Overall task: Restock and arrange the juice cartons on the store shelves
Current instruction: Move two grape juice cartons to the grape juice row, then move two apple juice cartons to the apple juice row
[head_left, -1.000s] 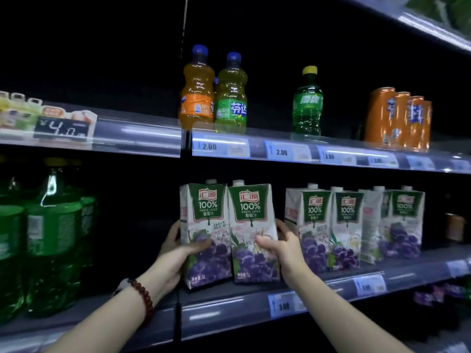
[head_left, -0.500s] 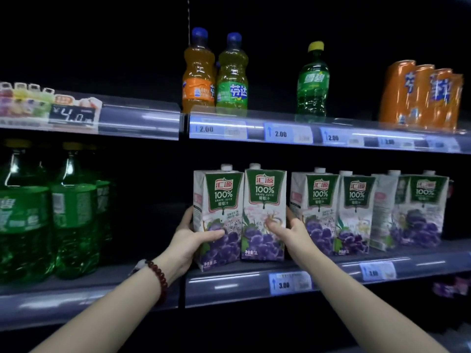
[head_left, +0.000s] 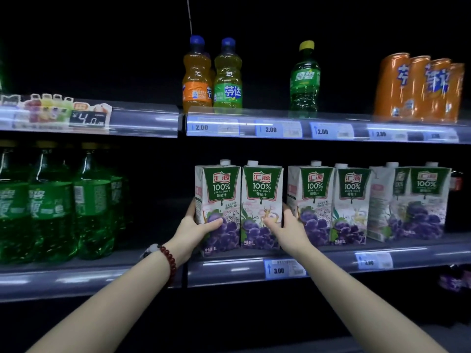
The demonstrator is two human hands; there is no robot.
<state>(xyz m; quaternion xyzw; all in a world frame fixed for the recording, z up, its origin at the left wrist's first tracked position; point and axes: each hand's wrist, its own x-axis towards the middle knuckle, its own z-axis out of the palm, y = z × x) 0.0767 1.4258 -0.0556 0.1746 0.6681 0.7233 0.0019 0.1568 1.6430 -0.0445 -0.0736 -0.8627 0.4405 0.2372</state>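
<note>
Two white-and-green grape juice cartons (head_left: 239,207) with purple grape pictures stand upright, side by side and touching, at the left end of the grey middle shelf (head_left: 229,270), close to its front lip. Dark open shelf lies to their left, before the large green plastic soda bottles (head_left: 53,207). A narrow gap parts them from four more matching cartons (head_left: 367,203) to the right. The left hand (head_left: 197,229), with a red bead bracelet (head_left: 169,261) on its wrist, wraps the pair's left side, thumb across the front. The right hand (head_left: 289,229) presses the right side likewise, fingers hidden behind.
</note>
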